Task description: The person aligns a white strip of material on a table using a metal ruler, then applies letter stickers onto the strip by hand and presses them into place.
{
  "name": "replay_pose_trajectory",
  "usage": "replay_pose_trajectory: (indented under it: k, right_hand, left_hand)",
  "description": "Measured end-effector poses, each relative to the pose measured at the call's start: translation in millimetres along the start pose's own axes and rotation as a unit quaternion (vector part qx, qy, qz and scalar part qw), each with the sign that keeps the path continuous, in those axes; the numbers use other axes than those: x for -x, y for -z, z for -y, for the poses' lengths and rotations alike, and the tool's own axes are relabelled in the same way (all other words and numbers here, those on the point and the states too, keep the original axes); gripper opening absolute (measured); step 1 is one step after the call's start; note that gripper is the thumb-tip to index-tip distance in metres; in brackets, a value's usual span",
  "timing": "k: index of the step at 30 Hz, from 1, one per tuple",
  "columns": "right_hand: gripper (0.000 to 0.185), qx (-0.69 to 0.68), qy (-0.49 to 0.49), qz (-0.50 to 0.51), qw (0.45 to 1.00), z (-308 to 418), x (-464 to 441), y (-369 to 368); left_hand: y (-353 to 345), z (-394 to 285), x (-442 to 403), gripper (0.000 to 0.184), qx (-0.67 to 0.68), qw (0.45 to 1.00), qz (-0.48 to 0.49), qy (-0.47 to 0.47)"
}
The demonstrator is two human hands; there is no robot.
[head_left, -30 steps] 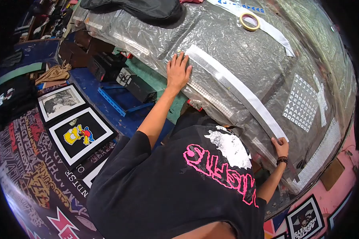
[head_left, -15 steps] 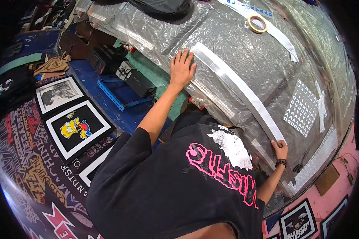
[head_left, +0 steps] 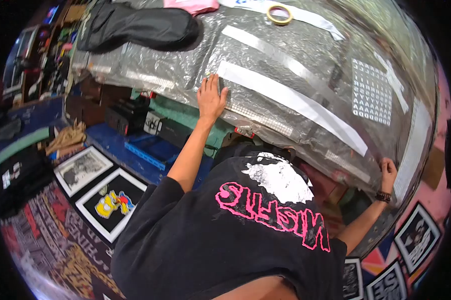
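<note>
My left hand [head_left: 212, 100] lies with spread fingers on the plastic-covered table [head_left: 160, 60] near its close edge, beside the left end of a long white strip [head_left: 295, 105]. Beyond that strip, a long metal ruler [head_left: 280, 59] runs roughly alongside it, shiny at the left and darker toward the right. My right hand [head_left: 388, 172], with a dark bracelet at the wrist, is closed by the table's right side, around what looks like the ruler's dim far end. The strip's right end is a little left of this hand, not touching it.
A tape roll [head_left: 279, 15] rests on a white band [head_left: 315, 20] at the back. A letter sheet [head_left: 372, 91] lies at the right, a black padded case [head_left: 140, 27] at the back left. Framed prints [head_left: 110, 204] and black boxes [head_left: 170, 131] stand lower left.
The ruler has come away from the white strip and moved toward the back. My right hand has left the strip's end and shifted right. My left hand stays flat; the view has turned.
</note>
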State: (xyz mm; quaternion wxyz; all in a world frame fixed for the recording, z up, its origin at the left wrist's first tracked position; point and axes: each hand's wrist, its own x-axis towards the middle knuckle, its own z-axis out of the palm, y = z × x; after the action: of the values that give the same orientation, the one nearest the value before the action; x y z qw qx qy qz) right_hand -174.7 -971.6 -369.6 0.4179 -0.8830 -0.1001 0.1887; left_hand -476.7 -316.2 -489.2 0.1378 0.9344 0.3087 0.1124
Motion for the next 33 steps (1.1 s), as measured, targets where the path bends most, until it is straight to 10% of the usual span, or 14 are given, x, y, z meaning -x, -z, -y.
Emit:
replay_pose_trajectory:
  k: [21,29,33]
  right_hand:
    - [0.045,0.059,-0.046,-0.311,0.948,96.9,236.6,-64.3]
    - [0.05,0.081,-0.082,-0.349,0.93,119.9,265.9,-65.3]
    - [0.045,0.099,-0.077,-0.326,0.937,131.3,260.8,-63.8]
  left_hand:
    - [1.8,3.0,-26.3,0.07,-0.046,0.98,0.054,-0.185]
    - [42.0,-30.4,-15.4,0.055,0.249,0.953,0.026,-0.169]
    - [65.8,-51.2,-23.0,0.054,0.519,0.845,0.127,-0.027]
